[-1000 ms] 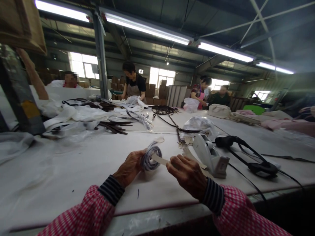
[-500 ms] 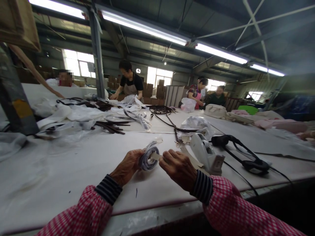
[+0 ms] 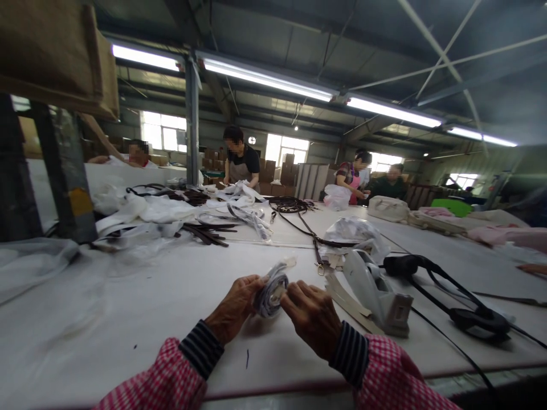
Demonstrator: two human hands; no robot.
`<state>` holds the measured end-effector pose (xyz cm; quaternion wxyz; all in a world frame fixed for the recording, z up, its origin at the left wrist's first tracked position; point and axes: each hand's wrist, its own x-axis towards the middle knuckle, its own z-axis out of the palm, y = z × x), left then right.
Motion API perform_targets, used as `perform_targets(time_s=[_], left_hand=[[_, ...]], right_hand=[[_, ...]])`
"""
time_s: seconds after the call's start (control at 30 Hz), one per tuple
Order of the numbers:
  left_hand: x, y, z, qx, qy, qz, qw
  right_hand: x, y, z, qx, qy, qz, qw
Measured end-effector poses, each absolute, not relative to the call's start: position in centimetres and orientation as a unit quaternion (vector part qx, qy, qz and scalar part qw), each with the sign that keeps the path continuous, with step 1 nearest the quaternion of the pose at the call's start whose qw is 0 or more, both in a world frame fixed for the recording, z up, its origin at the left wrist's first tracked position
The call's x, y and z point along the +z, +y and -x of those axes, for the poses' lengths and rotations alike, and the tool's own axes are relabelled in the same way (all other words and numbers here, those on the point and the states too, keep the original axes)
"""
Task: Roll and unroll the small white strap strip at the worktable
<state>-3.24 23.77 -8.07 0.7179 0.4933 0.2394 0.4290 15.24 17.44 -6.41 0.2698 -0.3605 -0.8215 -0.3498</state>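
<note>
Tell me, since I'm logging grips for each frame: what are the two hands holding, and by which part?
Both hold one coiled strap roll: the left hand cups its left side, the right hand pinches its right edge with the fingers.

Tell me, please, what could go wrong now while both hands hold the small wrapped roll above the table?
The wrapped roll is pinched only by fingertips of the left hand and right hand, so it might unwind. The tape dispenser stands close beside the right hand and could be knocked.
</note>
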Motion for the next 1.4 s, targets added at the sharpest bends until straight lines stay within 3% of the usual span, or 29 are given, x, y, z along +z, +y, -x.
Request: perform_targets(time_s=[0.2, 0.4, 0.5, 0.67, 1.13, 1.27, 1.4], left_hand=[[-7.8, 23.7, 3.1, 0.441, 0.301, -0.590, 0.606], [-7.9, 23.3, 3.1, 0.394, 0.361, -0.817, 0.216], [-8.4, 23.0, 2.9, 0.293, 0.330, -0.889, 0.123], [-9.1, 23.0, 2.7, 0.244, 0.317, -0.911, 0.100], [-9.9, 23.6, 2.9, 0.339, 0.303, -0.870, 0.190], [-9.4, 23.2, 2.5, 0.390, 0.316, -0.821, 0.272], [-9.5, 23.0, 2.1, 0.427, 0.331, -0.793, 0.282]], right_hand=[[-7.9, 18.4, -14.2, -0.329, -0.824, 0.377, 0.264], [-9.0, 17.7, -14.8, -0.245, -0.853, 0.356, 0.292], [-10.3, 17.8, -15.1, -0.188, -0.853, 0.357, 0.332], [-11.4, 18.3, -15.4, -0.058, -0.839, 0.386, 0.378], [-11.3, 19.4, -16.5, -0.050, -0.867, 0.366, 0.334], [-9.8, 19.5, -16.6, 0.055, -0.847, 0.422, 0.319], [-8.8, 20.9, -16.7, 0.226, -0.785, 0.463, 0.345]])
